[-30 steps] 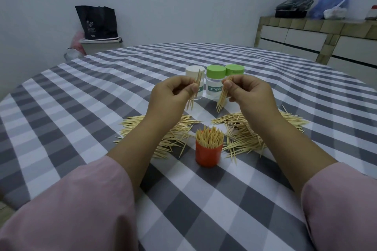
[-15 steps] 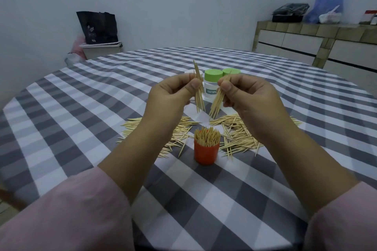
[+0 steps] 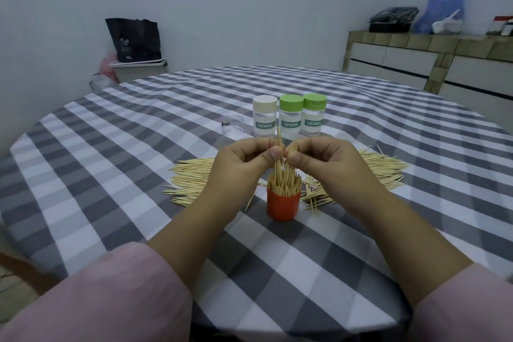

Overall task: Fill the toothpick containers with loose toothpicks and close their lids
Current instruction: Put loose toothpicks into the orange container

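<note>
Head cam, looking down at a round table (image 3: 111, 147) with a grey and white checked cloth. Dead centre of the frame sits a little red container (image 3: 283, 205), open on top and packed with toothpicks standing upright. Both hands are right above it, nearly touching each other: the left hand (image 3: 247, 164) and the right hand (image 3: 324, 161) each pinch a bundle of toothpicks (image 3: 280, 166) between thumb and fingers, with the lower ends down in the container's mouth and one long pick poking up above the knuckles.

Loose toothpicks are spread flat on the cloth on both sides, one pile (image 3: 191, 180) left of the container and another pile (image 3: 385, 169) to the right, partly hidden by the forearms.

Further back, just above the hands in the frame, three clear jars labelled TOOTHPICK stand in a row with lids on: a cream-lidded jar (image 3: 264, 116), then two green-lidded jars (image 3: 302, 116). A clear plastic cap (image 3: 232, 127) lies just left of them.

Pink sleeves (image 3: 111, 300) fill the bottom corners.
</note>
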